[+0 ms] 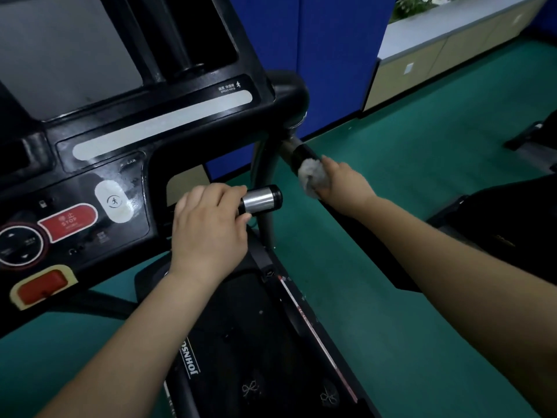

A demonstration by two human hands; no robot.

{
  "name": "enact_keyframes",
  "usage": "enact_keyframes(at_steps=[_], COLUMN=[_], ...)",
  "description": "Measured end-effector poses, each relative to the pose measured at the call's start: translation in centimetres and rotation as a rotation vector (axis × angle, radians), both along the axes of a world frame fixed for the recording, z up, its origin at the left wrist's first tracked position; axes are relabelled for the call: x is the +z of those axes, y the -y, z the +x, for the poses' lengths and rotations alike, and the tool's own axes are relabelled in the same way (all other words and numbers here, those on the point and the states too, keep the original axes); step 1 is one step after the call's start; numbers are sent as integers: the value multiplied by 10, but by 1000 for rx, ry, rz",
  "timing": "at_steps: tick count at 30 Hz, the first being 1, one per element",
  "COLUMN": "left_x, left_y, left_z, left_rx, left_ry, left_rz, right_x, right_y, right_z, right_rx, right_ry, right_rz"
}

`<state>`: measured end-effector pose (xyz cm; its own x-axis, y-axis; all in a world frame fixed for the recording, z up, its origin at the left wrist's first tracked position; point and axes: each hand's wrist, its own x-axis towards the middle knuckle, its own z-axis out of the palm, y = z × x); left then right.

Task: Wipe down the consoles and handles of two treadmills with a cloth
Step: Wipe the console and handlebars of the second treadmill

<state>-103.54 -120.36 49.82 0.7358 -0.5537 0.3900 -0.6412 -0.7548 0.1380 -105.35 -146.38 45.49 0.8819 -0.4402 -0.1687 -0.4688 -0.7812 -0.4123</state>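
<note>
Green flooring [422,182] and blue partitions [331,55] are surrounding the treadmill, whose console [126,164] is filling the near left. The left grip [211,224] is grasping the short front handle [262,200], fingers curling over it just beside its metal end. The right grip [346,188] is clenching the pale cloth [312,175] around the side handle [304,152] on the right, close to where the bar is meeting the console. Handle wiping seems to be the step in hand. Next, the cloth is probably needing to slide nearer along the bar under a steady squeeze, with the front handle waiting its turn.
</note>
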Motion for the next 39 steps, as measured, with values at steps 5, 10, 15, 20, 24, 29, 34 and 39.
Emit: enact_keyframes(at_steps=[5,10,15,20,24,29,34,39], left_x=[-1,2,9,8,5,4,4,4], left_y=[0,2,7,10,10,9,11,27], left_z=[0,-3,-3,-2,-2,0,-3,-38], left_rx=[-5,25,42,66,43,32,48,82], left_ry=[43,34,-36,-62,-28,-1,-35,-10], left_rz=[42,67,146,146,136,135,108,1], right_x=[6,3,-11,-11,-23,-27,4,10], right_y=[22,46,41,57,63,50,33,-2], right_z=[-75,-125,-146,-162,-196,-192,-136,-126], right_rx=[-195,-357,-353,-366,-354,-329,-46,119], right_ry=[285,239,170,144,125,194,195,400], right_rz=[343,433,651,828,946,926,598,292])
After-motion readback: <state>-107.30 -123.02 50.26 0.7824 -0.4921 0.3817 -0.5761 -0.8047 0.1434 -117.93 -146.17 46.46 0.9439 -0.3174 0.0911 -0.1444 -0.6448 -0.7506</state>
